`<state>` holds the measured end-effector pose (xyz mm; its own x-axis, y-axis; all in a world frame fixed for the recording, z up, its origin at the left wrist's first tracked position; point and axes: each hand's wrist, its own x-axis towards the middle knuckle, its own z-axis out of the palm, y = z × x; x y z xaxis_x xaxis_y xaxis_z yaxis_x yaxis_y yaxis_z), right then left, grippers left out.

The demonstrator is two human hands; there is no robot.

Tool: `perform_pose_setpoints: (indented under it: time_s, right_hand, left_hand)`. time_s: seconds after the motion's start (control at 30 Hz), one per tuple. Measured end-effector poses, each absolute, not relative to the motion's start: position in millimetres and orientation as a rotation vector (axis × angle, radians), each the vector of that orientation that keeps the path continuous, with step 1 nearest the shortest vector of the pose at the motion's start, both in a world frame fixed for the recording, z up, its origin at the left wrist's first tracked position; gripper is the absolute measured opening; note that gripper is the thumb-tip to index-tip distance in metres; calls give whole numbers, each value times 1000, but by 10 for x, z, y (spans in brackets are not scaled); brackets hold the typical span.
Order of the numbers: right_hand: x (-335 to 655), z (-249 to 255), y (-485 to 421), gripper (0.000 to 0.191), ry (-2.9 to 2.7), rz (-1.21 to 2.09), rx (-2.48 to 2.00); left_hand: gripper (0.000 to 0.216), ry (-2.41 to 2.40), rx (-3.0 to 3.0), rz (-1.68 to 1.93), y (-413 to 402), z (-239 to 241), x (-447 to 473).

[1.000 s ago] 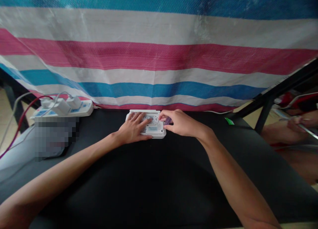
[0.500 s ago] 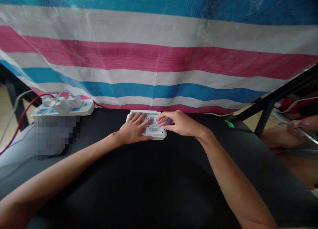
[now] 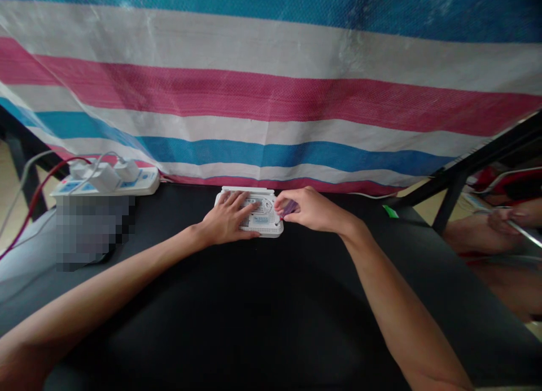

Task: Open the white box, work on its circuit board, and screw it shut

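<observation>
A white, flat plastic device (image 3: 262, 220) with rows of vent holes and a label, like a router lying underside up, sits at the far side of the black table. Pressed flat on its left part is my left hand (image 3: 226, 214), fingers spread. At the device's right edge, my right hand (image 3: 311, 209) is closed, with thumb and fingers around a small purple thing (image 3: 289, 208). Most of that thing is hidden by my fingers, and I cannot make out its kind or whether it touches the device.
A white power strip (image 3: 146, 182) with several plugs and cables stands at the back left, above a blurred-out patch (image 3: 93, 227). A striped plastic sheet (image 3: 271, 97) hangs behind the table. To the right lies a green scrap (image 3: 390, 212); beyond, another person's hand (image 3: 506, 218) holds a rod.
My right hand has shifted slightly to the right, uncovering more of the device's right side and of the purple thing. My left hand stays spread on the device.
</observation>
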<state>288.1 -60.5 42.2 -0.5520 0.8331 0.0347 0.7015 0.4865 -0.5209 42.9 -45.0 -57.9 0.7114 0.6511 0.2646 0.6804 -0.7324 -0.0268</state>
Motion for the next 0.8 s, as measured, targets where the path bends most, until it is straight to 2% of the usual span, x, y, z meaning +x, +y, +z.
perform_pose_setpoints:
  time_s: [0.13,0.27,0.37,0.57,0.8]
  right_hand:
    - [2818,386,-628,2,-2361,778,-1407]
    - [2725,379,-666,10,-2380,614,-1506]
    - [2750,403,-645,8,-2430,436,-1451]
    - [2867,410,-580,19,-2428,787,-1204]
    - [2777,386,-617,6,-2428,560,-1465]
  left_hand:
    - [81,-1090,-2779,-350,-455,-570,427]
    - [81,-1091,-2777,-345,-454,-574,422]
    - [81,-1088,-2780,-343,-452,-577,422]
    - [80,-1102,-2776,-354,-453,-582,425]
    - [81,-1099,-2773,-348,-455,-584,421]
